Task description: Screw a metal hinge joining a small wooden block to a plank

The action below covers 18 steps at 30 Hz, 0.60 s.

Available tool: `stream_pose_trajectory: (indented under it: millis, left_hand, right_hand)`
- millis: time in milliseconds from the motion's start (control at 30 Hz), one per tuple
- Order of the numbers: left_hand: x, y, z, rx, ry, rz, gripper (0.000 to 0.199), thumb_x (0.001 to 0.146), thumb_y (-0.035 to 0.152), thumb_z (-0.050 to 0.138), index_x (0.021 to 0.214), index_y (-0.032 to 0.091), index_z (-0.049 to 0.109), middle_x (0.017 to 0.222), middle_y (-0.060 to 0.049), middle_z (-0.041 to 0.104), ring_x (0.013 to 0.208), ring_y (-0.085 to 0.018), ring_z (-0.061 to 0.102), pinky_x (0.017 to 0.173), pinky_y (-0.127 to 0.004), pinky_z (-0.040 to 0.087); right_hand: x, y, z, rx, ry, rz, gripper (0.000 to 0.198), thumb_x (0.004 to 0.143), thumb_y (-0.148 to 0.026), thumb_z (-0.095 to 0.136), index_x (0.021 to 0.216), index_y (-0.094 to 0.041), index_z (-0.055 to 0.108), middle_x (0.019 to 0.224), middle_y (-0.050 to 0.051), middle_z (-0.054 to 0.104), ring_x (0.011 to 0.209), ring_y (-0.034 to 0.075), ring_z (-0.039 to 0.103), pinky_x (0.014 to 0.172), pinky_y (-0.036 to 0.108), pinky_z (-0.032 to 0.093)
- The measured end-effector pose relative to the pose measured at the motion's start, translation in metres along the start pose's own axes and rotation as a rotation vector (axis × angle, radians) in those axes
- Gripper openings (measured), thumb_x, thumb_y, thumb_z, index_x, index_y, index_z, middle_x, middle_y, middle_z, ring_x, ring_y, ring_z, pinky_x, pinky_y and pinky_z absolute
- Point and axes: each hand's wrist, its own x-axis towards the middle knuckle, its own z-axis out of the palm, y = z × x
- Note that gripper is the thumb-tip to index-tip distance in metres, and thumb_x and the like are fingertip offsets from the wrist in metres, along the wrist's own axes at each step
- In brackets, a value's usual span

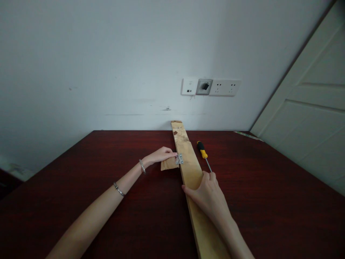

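A long wooden board (190,158) runs from the front of the table toward the wall. My right hand (208,194) is closed across it, thumb on the left edge and fingers over the right edge. Left of the board is a small wooden piece (169,164), joined to it by a metal hinge (179,159). My left hand (163,154) grips the small piece at its far side, with a fingertip by the hinge's left leaf; some fingers are hidden. A screwdriver (202,151) with a black and yellow handle lies right of the board, its shaft pointing toward my right hand.
The dark red table (129,219) meets a white wall (121,64). Wall sockets (225,87) sit above its back edge, one with a black plug (205,86). A white panelled door (309,97) stands at the right. A thin patterned strip (248,135) lies at the back right.
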Motion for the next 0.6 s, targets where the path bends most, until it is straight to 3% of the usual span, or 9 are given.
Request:
stream_pose_trajectory:
  millis: [333, 600]
  left_hand:
    - [-0.0005, 0.0072, -0.001, -0.01, -0.002, 0.006, 0.039, 0.079, 0.051, 0.059, 0.073, 0.013, 0.065, 0.07, -0.001, 0.059, 0.066, -0.012, 0.048, 0.06, -0.024, 0.034]
    - [-0.0006, 0.0059, -0.002, -0.002, 0.01, 0.039, 0.043, 0.08, 0.055, 0.056, 0.073, 0.012, 0.064, 0.071, -0.001, 0.058, 0.066, -0.012, 0.047, 0.058, -0.023, 0.033]
  right_hand:
    - [0.0017, 0.0018, -0.0004, 0.036, -0.007, -0.011, 0.058, 0.067, -0.055, 0.062, 0.102, -0.012, 0.047, 0.105, 0.016, 0.048, 0.106, 0.038, 0.056, 0.086, 0.045, 0.049]
    - [0.0018, 0.0017, -0.0014, 0.053, 0.001, -0.017, 0.06, 0.066, -0.056, 0.062, 0.103, -0.011, 0.048, 0.105, 0.016, 0.048, 0.105, 0.038, 0.056, 0.081, 0.045, 0.051]
